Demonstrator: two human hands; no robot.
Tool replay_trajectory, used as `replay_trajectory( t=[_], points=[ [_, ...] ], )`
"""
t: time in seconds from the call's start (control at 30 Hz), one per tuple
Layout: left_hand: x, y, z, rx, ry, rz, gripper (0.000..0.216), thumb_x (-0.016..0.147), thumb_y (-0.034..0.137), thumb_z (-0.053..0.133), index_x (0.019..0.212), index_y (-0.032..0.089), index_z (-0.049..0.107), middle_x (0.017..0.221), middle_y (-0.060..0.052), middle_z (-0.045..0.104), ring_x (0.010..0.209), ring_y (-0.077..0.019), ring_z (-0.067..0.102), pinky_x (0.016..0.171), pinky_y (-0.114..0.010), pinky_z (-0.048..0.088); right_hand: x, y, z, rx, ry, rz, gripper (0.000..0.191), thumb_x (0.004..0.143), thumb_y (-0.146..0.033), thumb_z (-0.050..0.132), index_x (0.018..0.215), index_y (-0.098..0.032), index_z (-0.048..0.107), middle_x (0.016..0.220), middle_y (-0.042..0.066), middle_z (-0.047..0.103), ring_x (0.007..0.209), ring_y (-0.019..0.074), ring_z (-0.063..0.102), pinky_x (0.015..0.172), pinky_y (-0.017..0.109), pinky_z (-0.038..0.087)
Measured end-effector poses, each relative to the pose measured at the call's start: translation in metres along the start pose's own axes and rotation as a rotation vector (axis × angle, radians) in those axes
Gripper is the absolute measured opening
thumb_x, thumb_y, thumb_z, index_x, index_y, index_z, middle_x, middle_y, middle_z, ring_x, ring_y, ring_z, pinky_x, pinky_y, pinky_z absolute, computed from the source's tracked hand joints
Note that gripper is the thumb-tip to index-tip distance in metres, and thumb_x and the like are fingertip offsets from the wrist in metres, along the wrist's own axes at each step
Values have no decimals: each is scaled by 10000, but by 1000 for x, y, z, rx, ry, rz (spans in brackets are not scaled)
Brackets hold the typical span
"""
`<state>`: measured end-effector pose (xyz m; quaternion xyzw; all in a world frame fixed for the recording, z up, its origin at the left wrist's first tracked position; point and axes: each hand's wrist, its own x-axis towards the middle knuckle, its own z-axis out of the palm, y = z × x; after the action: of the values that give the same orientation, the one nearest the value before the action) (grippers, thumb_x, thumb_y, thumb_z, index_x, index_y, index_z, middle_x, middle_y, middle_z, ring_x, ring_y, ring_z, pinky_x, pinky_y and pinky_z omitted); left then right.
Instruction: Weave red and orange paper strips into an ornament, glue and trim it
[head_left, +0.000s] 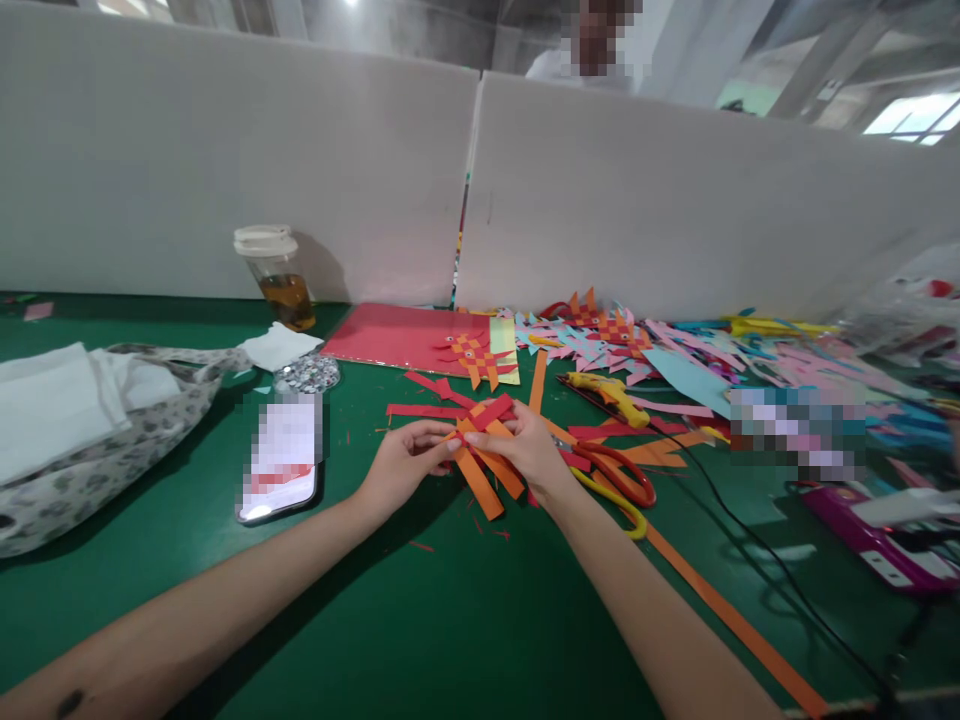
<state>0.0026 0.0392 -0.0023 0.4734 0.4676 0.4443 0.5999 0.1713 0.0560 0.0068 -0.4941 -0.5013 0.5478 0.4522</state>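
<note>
Between both hands is a small weave of red and orange paper strips (480, 480), its loose ends fanning toward me. My left hand (412, 455) pinches its left edge with thumb and fingers. From the other side my right hand (529, 450) grips it, thumb on top of the strips. Scissors (619, 475) with red and yellow handles lie just right of my right hand, among loose orange and red strips. Behind the hands, a finished woven paper fish (474, 358) in red and orange rests on a red sheet (397, 335).
A phone (281, 460), a lidded cup of brown drink (277, 280) and a patterned cloth bag (142, 440) stand left. Right are a yellow glue gun (611, 395) with its cable, paper scraps (562, 345) and a magenta power strip (877, 540). A white partition (300, 150) borders the green table.
</note>
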Motion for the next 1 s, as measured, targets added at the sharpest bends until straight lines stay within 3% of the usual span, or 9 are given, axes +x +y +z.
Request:
replay_trajectory(
  t=[0.37, 0.6, 1.0],
  points=[
    [2, -3, 0, 59, -46, 32, 237, 690, 365, 667, 797, 154, 662, 768, -36, 675, 653, -108, 615, 542, -183, 492, -1, 1, 0, 27, -10, -63, 498, 548, -327, 751, 977, -211, 528, 809, 33, 674, 745, 221, 656, 698, 377, 526],
    [2, 2, 0, 46, -96, -40, 226, 674, 335, 689, 802, 152, 652, 666, -29, 675, 570, -111, 633, 538, -197, 483, -2, -1, -1, -40, -57, -69, 507, 557, -339, 749, 995, -223, 522, 788, 30, 672, 720, 217, 655, 640, 351, 529],
    [3, -1, 0, 24, -79, -39, 212, 670, 332, 693, 760, 156, 619, 650, -14, 668, 581, -117, 647, 514, -187, 467, -4, -4, -8, -119, -88, -40, 512, 546, -284, 752, 1003, -230, 526, 874, 35, 682, 786, 216, 653, 697, 356, 520]
  ],
)
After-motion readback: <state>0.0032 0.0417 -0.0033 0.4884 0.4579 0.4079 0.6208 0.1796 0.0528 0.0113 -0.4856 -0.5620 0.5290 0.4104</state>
